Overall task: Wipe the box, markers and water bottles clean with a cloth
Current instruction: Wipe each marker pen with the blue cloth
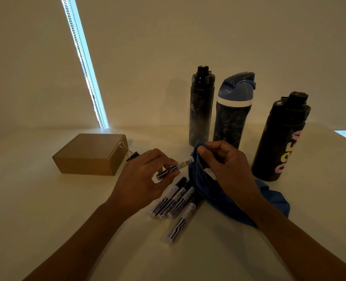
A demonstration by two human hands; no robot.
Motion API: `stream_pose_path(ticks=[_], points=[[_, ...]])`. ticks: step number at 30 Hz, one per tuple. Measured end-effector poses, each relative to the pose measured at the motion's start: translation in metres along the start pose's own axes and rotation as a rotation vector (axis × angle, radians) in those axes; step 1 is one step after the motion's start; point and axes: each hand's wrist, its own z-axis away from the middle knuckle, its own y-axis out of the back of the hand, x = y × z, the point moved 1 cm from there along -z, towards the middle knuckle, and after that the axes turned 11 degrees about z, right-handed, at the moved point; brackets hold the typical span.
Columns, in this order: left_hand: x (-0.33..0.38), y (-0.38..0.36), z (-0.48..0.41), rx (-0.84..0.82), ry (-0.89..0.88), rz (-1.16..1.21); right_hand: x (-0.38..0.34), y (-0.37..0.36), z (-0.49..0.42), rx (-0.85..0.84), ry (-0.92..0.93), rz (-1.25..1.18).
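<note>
- While the left hand (145, 175) is pinching one marker (176, 167) in curled fingers (168, 162) just above the counter (66, 199), the right hand (226, 165) is gripping a blue cloth (200, 179) bunched over that marker's far end.
- Several more markers (176, 201) are lying side by side on the counter below the hands, touching the cloth's edge.
- The cloth's loose end is lying on the counter under the right wrist.
- A box (91, 154) is sitting to the left, with a binder clip (130, 154) just beside its right end.
- Three bottles (232, 110) are standing upright behind the hands.
</note>
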Motion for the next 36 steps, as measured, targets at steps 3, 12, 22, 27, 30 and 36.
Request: stream_pose_path(ticks=[3, 12, 22, 27, 30, 36], points=[[-0.002, 0.002, 0.003, 0.000, 0.000, -0.044, -0.002, -0.002, 0.001, 0.002, 0.022, -0.005], [0.002, 0.004, 0.001, 0.114, -0.008, -0.061, -0.002, 0.006, 0.001, 0.234, 0.078, 0.198], [0.002, -0.003, 0.002, 0.071, -0.014, -0.089, -0.004, -0.006, 0.002, 0.092, 0.030, 0.049], [0.006, -0.006, 0.000, 0.082, -0.003, -0.052, -0.005, -0.002, -0.001, 0.089, -0.031, 0.005], [0.009, -0.003, -0.001, 0.156, 0.055, 0.056, -0.007, -0.001, 0.002, 0.072, -0.066, -0.092], [0.011, 0.000, -0.002, 0.228, 0.171, 0.175, -0.012, -0.009, 0.005, -0.058, -0.079, -0.187]])
